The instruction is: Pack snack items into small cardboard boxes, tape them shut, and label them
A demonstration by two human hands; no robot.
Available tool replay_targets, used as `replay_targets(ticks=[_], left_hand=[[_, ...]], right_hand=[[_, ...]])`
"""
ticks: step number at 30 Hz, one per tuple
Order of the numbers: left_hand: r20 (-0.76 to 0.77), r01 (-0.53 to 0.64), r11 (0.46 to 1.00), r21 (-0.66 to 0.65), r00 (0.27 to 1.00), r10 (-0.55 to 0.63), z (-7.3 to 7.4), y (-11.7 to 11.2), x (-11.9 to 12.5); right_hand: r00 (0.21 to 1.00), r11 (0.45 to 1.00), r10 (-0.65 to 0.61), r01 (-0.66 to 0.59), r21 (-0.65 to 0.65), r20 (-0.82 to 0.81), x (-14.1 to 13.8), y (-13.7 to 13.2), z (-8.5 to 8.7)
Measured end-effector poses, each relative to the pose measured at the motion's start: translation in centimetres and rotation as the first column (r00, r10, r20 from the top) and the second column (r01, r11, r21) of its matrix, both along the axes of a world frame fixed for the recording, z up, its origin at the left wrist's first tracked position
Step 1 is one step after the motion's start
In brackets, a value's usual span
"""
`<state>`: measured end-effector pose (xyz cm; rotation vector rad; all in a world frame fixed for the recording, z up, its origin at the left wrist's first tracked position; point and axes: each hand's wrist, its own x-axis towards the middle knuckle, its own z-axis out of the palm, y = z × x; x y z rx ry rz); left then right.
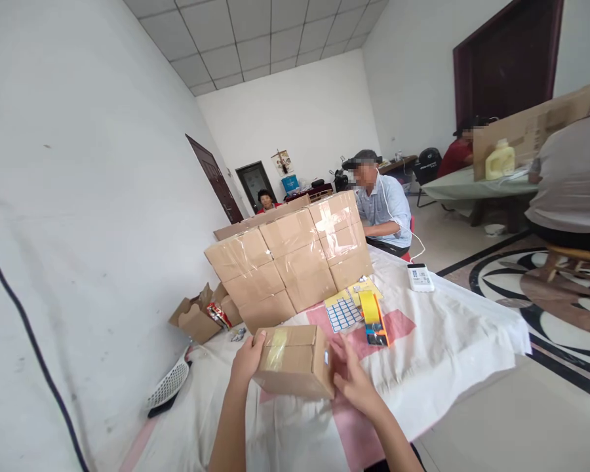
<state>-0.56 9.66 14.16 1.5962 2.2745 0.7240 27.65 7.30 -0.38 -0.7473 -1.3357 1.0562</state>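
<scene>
I hold a small taped cardboard box (295, 360) just above the cloth-covered table (447, 341). My left hand (247, 360) grips its left end, fingers curled over the top edge. My right hand (356, 380) presses against its right end, where a small white label shows. Just beyond the box lie a yellow tape dispenser (373, 316) and a sheet of blue-and-white stickers (343, 312). A stack of sealed cardboard boxes (295, 262) stands behind them.
Open small cartons (199, 318) sit by the wall at left, and a white perforated tray (167, 387) lies near the table edge. A white device (420, 277) rests on the far right of the table. Other people sit beyond the stack and at a second table (472, 187).
</scene>
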Motion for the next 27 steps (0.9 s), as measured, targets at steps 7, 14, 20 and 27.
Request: replay_targets(ticks=[7,14,20,27], left_hand=[[0.047,0.043,0.999,-0.023,0.998,-0.042,-0.1,0.8,-0.7],[0.035,0.011,1.0,0.008,0.999,-0.011,-0.4,0.0,-0.8],[0.014,-0.011,1.0,0.016,1.0,0.011,-0.5,-0.5,-0.8],[-0.006,-0.011,1.0,0.022,1.0,0.012,-0.4,-0.9,-0.5]], right_hand=[[0.967,0.969,0.245,-0.246,-0.019,-0.071,1.2,-2.7,2.5],[0.989,0.987,0.148,-0.149,0.054,0.024,1.0,-2.4,1.4],[0.989,0.98,-0.089,0.066,0.187,0.118,1.0,-2.7,3.2],[0.972,0.976,-0.175,0.15,0.16,0.156,1.0,-2.8,4.5]])
